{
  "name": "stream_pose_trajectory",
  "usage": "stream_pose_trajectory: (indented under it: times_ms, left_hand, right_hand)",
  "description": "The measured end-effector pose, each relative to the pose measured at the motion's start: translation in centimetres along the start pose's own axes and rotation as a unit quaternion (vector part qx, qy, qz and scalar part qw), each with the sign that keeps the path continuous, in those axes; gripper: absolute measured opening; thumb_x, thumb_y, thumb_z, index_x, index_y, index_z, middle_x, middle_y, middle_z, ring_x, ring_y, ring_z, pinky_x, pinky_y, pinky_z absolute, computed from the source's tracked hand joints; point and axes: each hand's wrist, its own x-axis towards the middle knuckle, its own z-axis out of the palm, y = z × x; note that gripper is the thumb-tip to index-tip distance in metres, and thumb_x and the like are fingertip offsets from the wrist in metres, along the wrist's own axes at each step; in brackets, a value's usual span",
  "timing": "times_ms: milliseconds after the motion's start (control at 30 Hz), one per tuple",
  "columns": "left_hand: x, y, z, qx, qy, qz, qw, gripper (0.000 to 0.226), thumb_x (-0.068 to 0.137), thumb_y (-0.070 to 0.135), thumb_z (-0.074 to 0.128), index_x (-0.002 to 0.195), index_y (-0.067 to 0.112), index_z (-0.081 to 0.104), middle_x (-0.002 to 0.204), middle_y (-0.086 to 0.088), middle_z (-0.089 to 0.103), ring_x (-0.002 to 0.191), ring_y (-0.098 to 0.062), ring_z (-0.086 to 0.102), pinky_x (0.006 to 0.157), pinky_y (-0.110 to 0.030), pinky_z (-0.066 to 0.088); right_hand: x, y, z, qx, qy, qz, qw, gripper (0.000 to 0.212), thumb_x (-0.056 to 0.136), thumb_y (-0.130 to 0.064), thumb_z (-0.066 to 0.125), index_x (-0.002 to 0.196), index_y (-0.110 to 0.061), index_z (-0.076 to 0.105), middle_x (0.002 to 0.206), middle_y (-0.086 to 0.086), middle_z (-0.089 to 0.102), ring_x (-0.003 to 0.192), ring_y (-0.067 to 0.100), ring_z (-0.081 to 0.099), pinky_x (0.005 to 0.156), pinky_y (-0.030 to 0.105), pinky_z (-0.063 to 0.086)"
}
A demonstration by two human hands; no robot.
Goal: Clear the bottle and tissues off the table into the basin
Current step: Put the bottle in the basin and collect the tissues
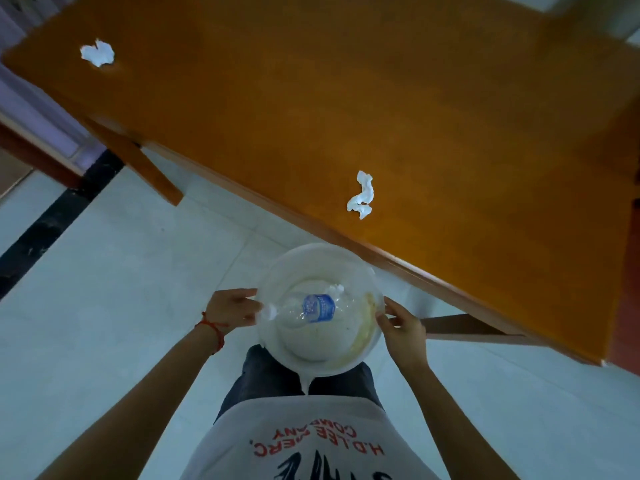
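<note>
I hold a white round basin [313, 358] in front of my body, just off the near edge of the orange wooden table [346, 98]. My left hand [231, 308] grips its left rim and my right hand [403, 329] grips its right rim. Inside the basin lies a clear plastic bottle [304, 308] with a blue label, on its side, cap towards the left rim. A small crumpled white tissue [335, 289] lies in the basin beside the bottle. One crumpled tissue [362, 195] rests on the table near its front edge. Another tissue [97, 53] lies at the table's far left corner.
The table edge runs diagonally from upper left to lower right. A table leg [152, 174] stands at the left, and a wooden crossbar [464, 329] shows under the table at the right. Pale floor tiles [104, 289] with a dark strip [52, 230] lie to the left.
</note>
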Motion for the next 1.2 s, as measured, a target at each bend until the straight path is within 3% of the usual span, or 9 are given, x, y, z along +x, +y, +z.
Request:
stream_pose_trajectory:
  times_ms: [33,100,133,200,433,633,700,1000,1200]
  left_hand:
    - [0.2,0.4,0.1,-0.004,-0.002,0.001,1.000,0.058,0.054,0.006,0.078,0.109,-0.007,0.061,0.045,0.013,0.066,0.068,-0.019,0.064,0.090,-0.045,0.052]
    - [0.8,1.3,0.5,-0.031,-0.004,-0.018,0.999,0.052,0.062,0.000,0.073,0.111,-0.008,0.060,0.067,-0.008,0.068,0.080,-0.033,0.057,0.068,-0.033,0.060]
    - [1.0,1.6,0.6,-0.032,-0.002,-0.023,0.999,0.043,0.070,-0.006,0.067,0.112,-0.008,0.059,0.078,-0.013,0.065,0.080,-0.033,0.056,0.056,-0.025,0.059]
    - [1.5,2.1,0.7,-0.014,-0.005,-0.022,1.000,0.038,0.076,-0.011,0.059,0.114,-0.006,0.059,0.086,-0.016,0.061,0.079,-0.031,0.056,0.048,-0.018,0.055]
    - [3.3,2.0,-0.3,0.040,-0.024,0.022,0.999,0.038,0.077,-0.004,0.061,0.116,-0.002,0.061,0.083,-0.006,0.065,0.078,-0.026,0.062,0.053,-0.016,0.056]
    - [3.8,2.0,-0.5,0.027,-0.010,0.024,0.999,0.038,0.078,-0.008,0.057,0.116,-0.005,0.058,0.105,-0.020,0.062,0.090,-0.033,0.059,0.051,-0.017,0.056]
    - [3.9,2.1,-0.7,0.041,-0.013,0.034,0.999,0.039,0.079,-0.007,0.056,0.118,-0.004,0.057,0.096,-0.013,0.064,0.087,-0.030,0.060,0.051,-0.015,0.055]
    - [3.8,2.3,-0.8,0.057,-0.017,0.059,0.996,0.038,0.079,-0.003,0.055,0.116,0.001,0.060,0.075,0.000,0.063,0.074,-0.022,0.061,0.053,-0.013,0.055]
    - [3.9,2.4,-1.0,0.059,-0.023,0.068,0.996,0.039,0.078,0.000,0.056,0.116,0.004,0.062,0.084,-0.012,0.066,0.074,-0.018,0.063,0.056,-0.013,0.055]
  right_hand:
    - [0.1,0.0,-0.1,0.002,0.005,0.004,1.000,0.028,0.088,-0.019,0.056,0.116,-0.021,0.061,0.107,0.001,0.068,0.081,0.015,0.061,0.080,0.029,0.052]
    - [0.2,0.0,-0.1,0.007,0.016,0.008,1.000,0.028,0.088,-0.018,0.057,0.116,-0.021,0.061,0.104,0.000,0.067,0.078,0.010,0.060,0.074,0.022,0.051]
    - [0.3,-0.1,-0.1,0.006,0.021,0.011,1.000,0.028,0.088,-0.017,0.056,0.116,-0.020,0.062,0.102,-0.001,0.067,0.075,0.008,0.059,0.069,0.017,0.048]
    - [0.2,-0.3,0.2,0.007,0.031,0.023,0.999,0.028,0.088,-0.017,0.056,0.116,-0.020,0.062,0.099,0.000,0.066,0.073,0.006,0.058,0.065,0.015,0.044]
    - [0.1,-1.0,1.2,0.015,0.046,0.057,0.997,0.030,0.087,-0.018,0.059,0.116,-0.019,0.061,0.103,0.001,0.066,0.072,0.003,0.058,0.066,0.012,0.044]
    - [1.5,-3.9,0.2,-0.050,0.115,-0.013,0.992,0.047,0.080,-0.036,0.065,0.123,-0.020,0.054,0.126,0.004,0.060,0.112,0.021,0.056,0.096,0.041,0.047]
    - [3.3,-6.1,0.0,-0.055,0.109,-0.050,0.991,0.049,0.081,-0.036,0.065,0.126,-0.022,0.051,0.132,0.004,0.055,0.120,0.023,0.051,0.101,0.044,0.044]
    - [14.1,-14.1,1.8,-0.136,0.067,-0.184,0.971,0.054,0.084,-0.024,0.063,0.133,-0.021,0.043,0.144,0.003,0.043,0.132,0.022,0.036,0.107,0.040,0.034]
    - [16.5,-13.4,2.3,-0.264,0.009,-0.204,0.943,0.042,0.088,-0.018,0.055,0.129,-0.021,0.049,0.142,0.004,0.045,0.130,0.026,0.035,0.104,0.039,0.035]
